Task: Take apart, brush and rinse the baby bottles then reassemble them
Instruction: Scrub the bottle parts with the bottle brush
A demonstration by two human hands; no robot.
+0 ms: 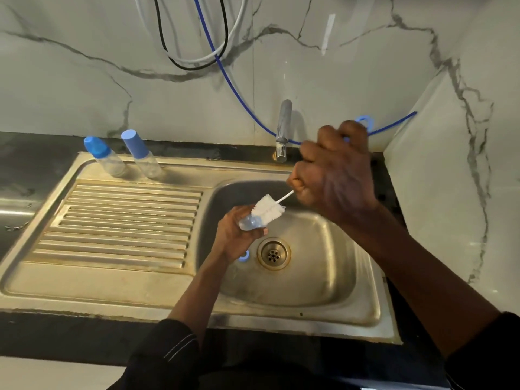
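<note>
Left hand (233,240) around a clear, open bottle (250,223) (right hand (334,175) tight on the white brush (268,208) against it)

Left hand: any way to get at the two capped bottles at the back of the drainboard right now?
Probably not yet. The left hand grips an open bottle over the basin. Nothing stands between it and the capped bottles, so once emptied it likely reaches.
</note>
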